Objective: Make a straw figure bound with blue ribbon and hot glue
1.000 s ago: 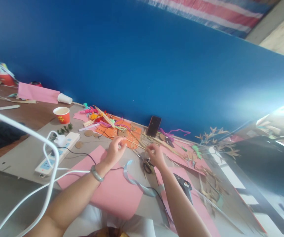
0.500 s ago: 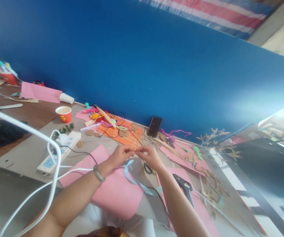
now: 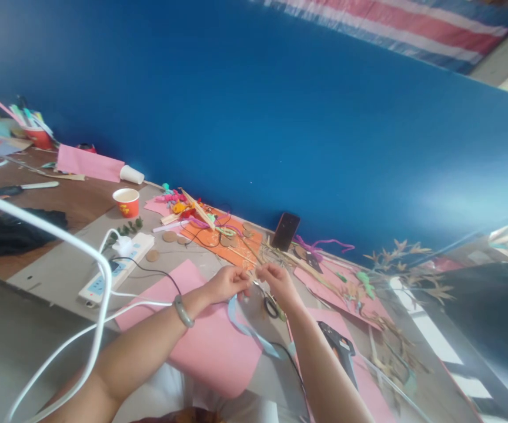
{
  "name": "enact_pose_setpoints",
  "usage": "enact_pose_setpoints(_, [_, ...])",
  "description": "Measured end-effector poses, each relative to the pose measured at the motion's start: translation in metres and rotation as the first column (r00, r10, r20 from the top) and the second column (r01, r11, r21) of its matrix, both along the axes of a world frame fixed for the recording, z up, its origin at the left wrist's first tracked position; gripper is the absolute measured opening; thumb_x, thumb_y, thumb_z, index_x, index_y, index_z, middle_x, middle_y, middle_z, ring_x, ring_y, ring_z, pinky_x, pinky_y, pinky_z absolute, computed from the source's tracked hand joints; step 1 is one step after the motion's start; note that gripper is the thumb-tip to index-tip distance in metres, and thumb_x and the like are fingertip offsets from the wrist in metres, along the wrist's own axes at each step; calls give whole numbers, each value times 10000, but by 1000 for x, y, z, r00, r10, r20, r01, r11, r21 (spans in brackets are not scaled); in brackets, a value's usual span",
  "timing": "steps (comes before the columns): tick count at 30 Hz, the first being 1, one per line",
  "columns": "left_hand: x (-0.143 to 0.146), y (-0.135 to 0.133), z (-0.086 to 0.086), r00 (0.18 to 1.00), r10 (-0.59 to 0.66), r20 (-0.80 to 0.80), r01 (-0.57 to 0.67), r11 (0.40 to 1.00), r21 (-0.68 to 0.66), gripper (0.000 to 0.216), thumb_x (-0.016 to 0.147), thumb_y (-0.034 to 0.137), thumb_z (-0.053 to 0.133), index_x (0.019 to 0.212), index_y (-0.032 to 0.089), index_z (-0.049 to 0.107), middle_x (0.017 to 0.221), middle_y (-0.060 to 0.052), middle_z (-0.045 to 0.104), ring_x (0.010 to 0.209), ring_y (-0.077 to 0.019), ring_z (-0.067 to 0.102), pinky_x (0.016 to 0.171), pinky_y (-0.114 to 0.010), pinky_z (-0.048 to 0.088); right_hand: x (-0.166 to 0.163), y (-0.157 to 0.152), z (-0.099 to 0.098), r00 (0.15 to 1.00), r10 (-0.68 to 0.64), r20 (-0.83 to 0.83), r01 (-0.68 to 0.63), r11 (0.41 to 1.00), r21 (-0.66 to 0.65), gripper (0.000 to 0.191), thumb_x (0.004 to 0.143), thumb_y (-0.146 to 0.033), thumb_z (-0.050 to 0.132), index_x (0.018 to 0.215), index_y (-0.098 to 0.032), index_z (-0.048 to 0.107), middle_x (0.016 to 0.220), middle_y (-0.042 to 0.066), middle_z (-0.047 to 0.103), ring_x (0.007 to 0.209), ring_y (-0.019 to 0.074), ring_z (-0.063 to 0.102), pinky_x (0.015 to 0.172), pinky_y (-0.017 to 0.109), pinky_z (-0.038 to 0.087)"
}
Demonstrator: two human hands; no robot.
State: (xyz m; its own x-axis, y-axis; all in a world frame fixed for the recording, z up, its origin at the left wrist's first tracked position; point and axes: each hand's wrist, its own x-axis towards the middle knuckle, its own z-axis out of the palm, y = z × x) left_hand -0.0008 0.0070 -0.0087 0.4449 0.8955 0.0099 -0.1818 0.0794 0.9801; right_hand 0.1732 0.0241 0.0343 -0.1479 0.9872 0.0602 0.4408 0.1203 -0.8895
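Observation:
My left hand [image 3: 231, 283], with a bangle at its wrist, is closed in a pinch. A light-blue ribbon [image 3: 237, 325] runs from beneath its fingers and trails down to the right over pink paper [image 3: 219, 352]. Close by on the right, my right hand [image 3: 275, 277] is also pinched closed; whatever sits between its fingertips is too small to make out. A narrow gap separates the two hands. Scissors [image 3: 270, 305] lie just below my right hand, partly hidden by it. A black glue gun [image 3: 337, 346] rests right of my right forearm.
A power strip [image 3: 117, 267] and white cable [image 3: 99, 317] are at left. A paper cup [image 3: 127, 203] stands beyond. Orange paper [image 3: 236, 254] carries craft scraps. A phone [image 3: 286, 231] leans on the blue wall [image 3: 254, 117]. Dried twigs [image 3: 395, 258] lie right.
My hands, whose fingertips met before, have come slightly apart. The view has shifted a little, so the table things appear further right.

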Motion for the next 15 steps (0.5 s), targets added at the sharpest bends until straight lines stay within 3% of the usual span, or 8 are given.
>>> enact_pose_setpoints(3, [-8,-5,15,976,-218,27,218,976,-1,328,712,435,704,726,123,604,663,-48,676,494,-101,562,528,-231,444,-10,15,-7,997,-73,32,70,994,87,366,849,-477,459,653,-184,555,600,5,569,564,132,510,579,252,419])
enact_pose_setpoints(7, [-18,-13,28,815,-577,53,579,815,-23,288,690,396,746,766,132,661,708,-65,698,579,-129,606,571,-242,475,-39,36,-23,988,48,148,-59,996,74,225,796,-363,544,776,-165,649,690,33,666,616,156,583,597,260,450])
enact_pose_setpoints(10, [-22,-16,32,741,-668,73,671,740,-37,272,672,385,764,746,138,673,653,-50,689,547,-126,584,543,-236,465,-64,51,-36,950,150,272,-176,982,73,110,737,-222,582,719,-165,675,695,32,686,643,161,601,622,256,441])
enact_pose_setpoints(15, [-26,-16,37,668,-739,86,744,667,-49,242,685,360,756,724,136,675,624,-40,676,525,-126,563,541,-244,455,-93,69,-48,847,230,479,-312,945,99,126,735,-141,580,749,-179,699,683,24,675,647,160,581,649,264,405])
